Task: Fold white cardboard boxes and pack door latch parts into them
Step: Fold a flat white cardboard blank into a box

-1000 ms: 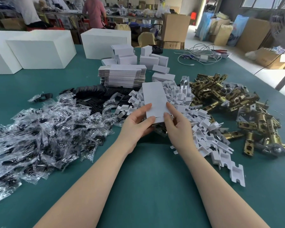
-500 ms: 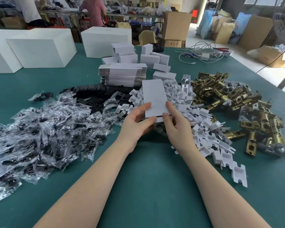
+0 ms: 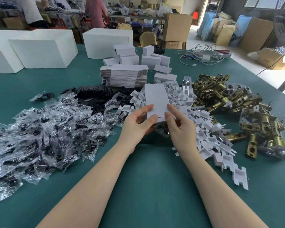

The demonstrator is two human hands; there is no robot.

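both hands hold one white box (image 3: 156,100) just above the green table (image 3: 146,186), its long side pointing away from the person. the left hand (image 3: 136,124) grips the near left corner: thumb laid across the top face, index finger along the left edge, the other fingers curled under it. the right hand (image 3: 179,127) pinches the near right corner, thumb on top by the near edge, index finger lying on the top face further up; its other fingers are hidden below. a thin fold line runs across the box between the two thumbs. whether the near end is closed cannot be told.

the box hangs over the near edge of a heap of white inserts (image 3: 204,125). right of the heap lies a pile of brass latches (image 3: 234,102). left of the hands is a wide spread of clear bags (image 3: 44,129) with dark parts in them, and behind those a patch of black plates (image 3: 95,92). beyond the box stands a stack of flat blanks (image 3: 124,75), with some folded small boxes (image 3: 150,60) behind it and big white cartons (image 3: 41,50) at the far left.
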